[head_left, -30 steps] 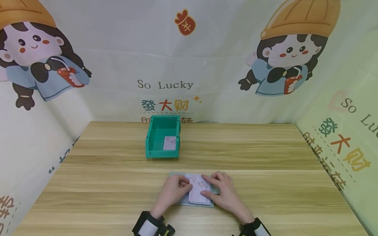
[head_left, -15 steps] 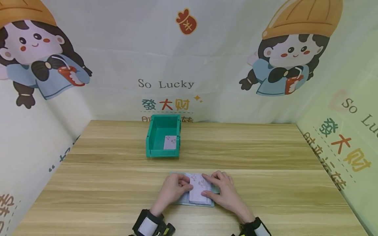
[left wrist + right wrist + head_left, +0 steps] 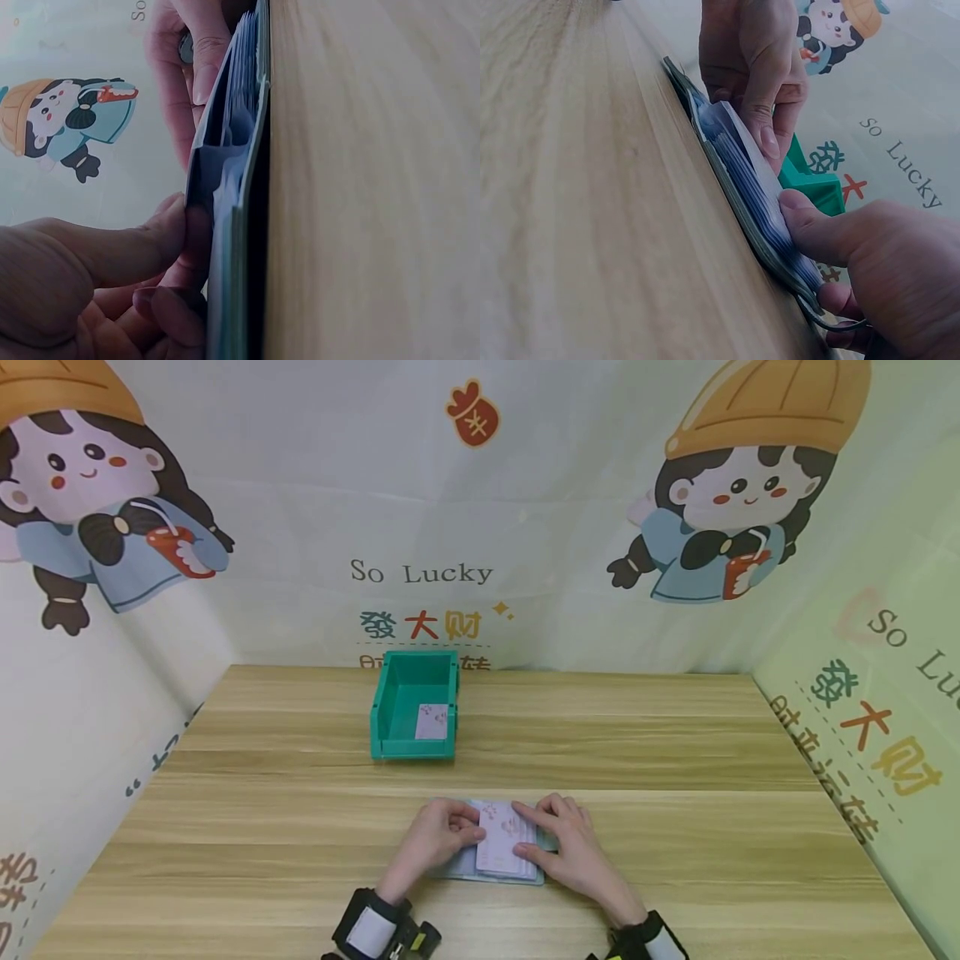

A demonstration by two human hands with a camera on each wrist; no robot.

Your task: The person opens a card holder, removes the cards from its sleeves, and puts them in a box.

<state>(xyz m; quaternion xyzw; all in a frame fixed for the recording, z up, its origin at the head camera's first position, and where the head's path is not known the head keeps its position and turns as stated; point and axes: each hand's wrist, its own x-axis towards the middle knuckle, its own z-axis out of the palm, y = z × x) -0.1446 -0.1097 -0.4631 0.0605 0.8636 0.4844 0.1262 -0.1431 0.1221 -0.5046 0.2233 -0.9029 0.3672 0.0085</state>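
A small card holder booklet (image 3: pixel 506 878) with a pale blue cover lies open on the table. Its stacked pages (image 3: pixel 751 196) show layered edges, and the topmost leaf (image 3: pixel 498 843) is pale lilac with a small flower print. My left hand (image 3: pixel 438 835) pinches that leaf's left edge between thumb and fingers; in the left wrist view the leaf is lifted from the layers below, leaving a gap. My right hand (image 3: pixel 573 852) grips the booklet's right side, thumb on the top leaf and other fingers (image 3: pixel 840 300) by the cover's edge.
Toward the back of the wooden table (image 3: pixel 637 735) stands a green open-front bin (image 3: pixel 414 750). One similar flower-printed card (image 3: pixel 431 722) lies inside it. Printed cloth (image 3: pixel 555 527) hangs behind the table and along both sides.
My left hand has shifted slightly left, drawing the top leaf's left edge with it. My right hand stays in place on the booklet.
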